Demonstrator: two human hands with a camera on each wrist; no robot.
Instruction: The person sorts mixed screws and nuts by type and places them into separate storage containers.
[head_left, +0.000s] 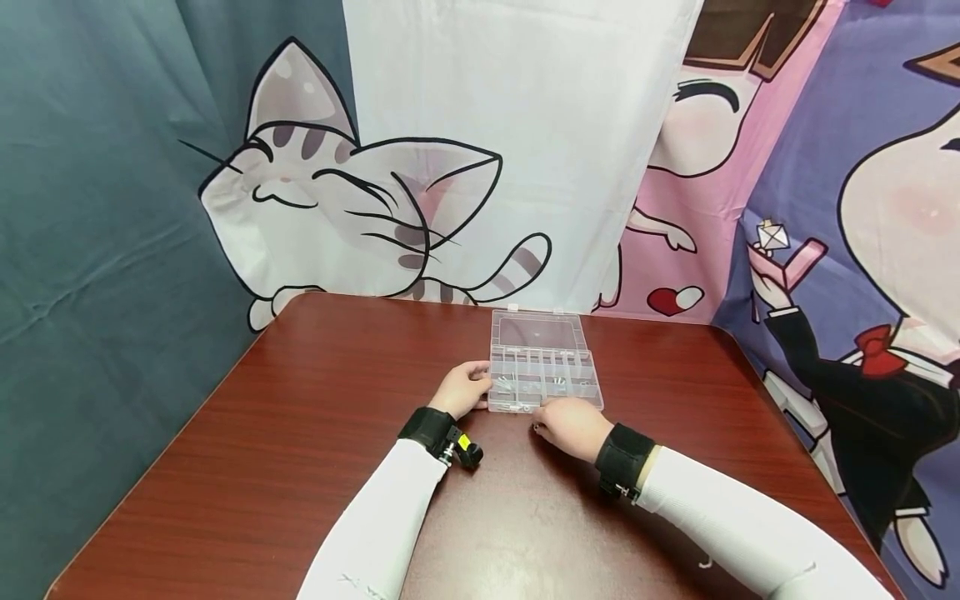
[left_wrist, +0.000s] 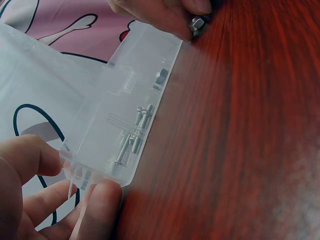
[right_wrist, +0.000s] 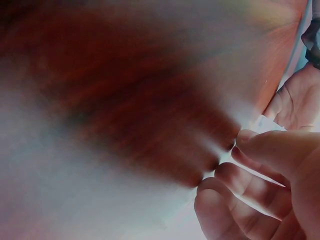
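A clear plastic compartment box point(head_left: 538, 331) lies on the table with its lid raised at the back. My left hand point(head_left: 461, 390) grips the box's left end, thumb at the front corner and fingers round the side. Through the front wall, in the left wrist view, several metal screws point(left_wrist: 122, 150) and a hex nut point(left_wrist: 161, 76) show inside. At the box's front right, my right hand point(head_left: 573, 425) pinches a small metal nut point(left_wrist: 198, 24) between its fingertips, just outside the wall and low over the table. The right wrist view shows its curled fingers point(right_wrist: 245, 180), with the nut hardly visible.
The brown wooden table point(head_left: 300, 442) reaches back to hanging cloths printed with cartoon figures. A grey and white cat curtain point(head_left: 450, 75) hangs right behind the box. Black straps with small cameras circle both wrists.
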